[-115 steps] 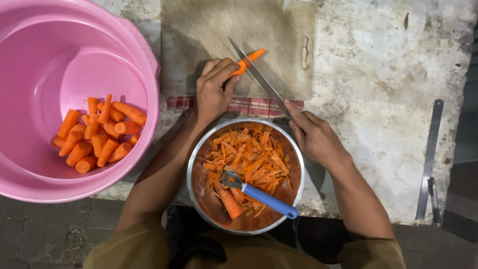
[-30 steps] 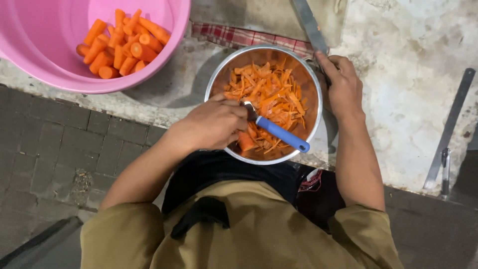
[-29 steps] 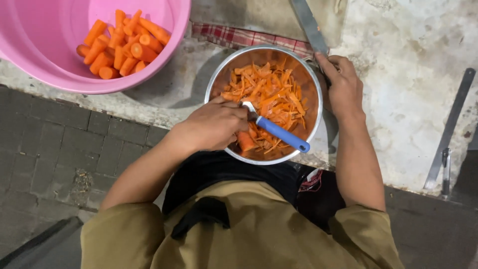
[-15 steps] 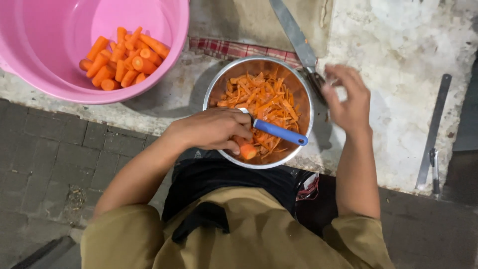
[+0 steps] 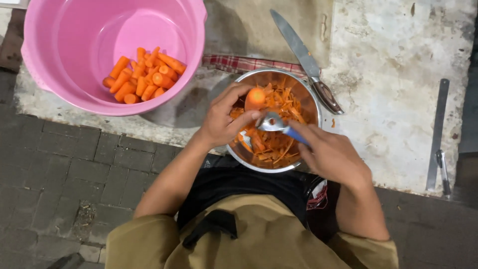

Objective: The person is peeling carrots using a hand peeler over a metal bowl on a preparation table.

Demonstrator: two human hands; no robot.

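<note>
The carrot (image 5: 255, 97) is held upright over the steel bowl (image 5: 311, 102), its cut round end facing the camera. The left hand (image 5: 224, 119) is closed round its lower length, fingers wrapped on the near and far sides. Judged stiff, light and solid; a wet peeled surface would likely be slippery, so a grip low on the body, clear of the blade, appears sound.

The right hand (image 5: 331, 154) is closed on the blue handle of a peeler (image 5: 279, 124), whose metal head lies just beside the carrot at the left fingertips.

The steel bowl holds a loose heap of orange peelings (image 5: 271, 144); these look soft and limp. It sits at the near edge of the tabletop (image 5: 393, 99), partly on a checked cloth (image 5: 239, 64).

A kitchen knife (image 5: 303, 57) lies beyond the bowl, handle touching or nearly touching its rim. The pink tub (image 5: 64, 74) to the left contains a pile of peeled carrot pieces (image 5: 142, 77). A metal ruler (image 5: 438, 129) lies well apart at the right.
</note>
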